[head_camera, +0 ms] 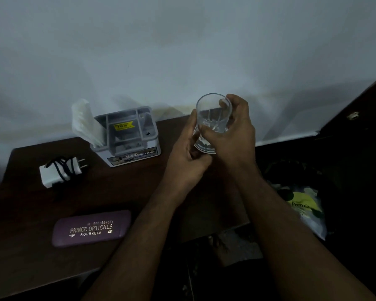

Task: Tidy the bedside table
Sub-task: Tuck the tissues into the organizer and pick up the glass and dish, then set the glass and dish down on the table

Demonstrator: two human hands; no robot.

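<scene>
The room is dim, and the floor to the right of the tabletop [26,213] is mostly lost in shadow; only a plastic bag [306,209] with a yellow-green label shows there, its lettering partly readable. The base of the glass [213,118] is covered by fingers, so it is hard to tell whether anything lies inside; pale glints show near the bottom. Print on the organiser's front sticker is too small to read beyond "OPEL".

The glass is clear, a plain tumbler, tilted with its mouth toward the wall, held above the back right part of the tabletop. The right hand [232,135] wraps it from the right with a close grip, thumb across the front and one fingertip over the rim. The left hand [189,153] has its grip on the lower left side and base.

On the tabletop: one grey compartment organiser [128,137] with one white tissue [85,122] standing in its left slot, one white charger [61,170] with a black cable wound around it, and one purple spectacle case [91,231] marked "PRINCE OPTICALS".
</scene>
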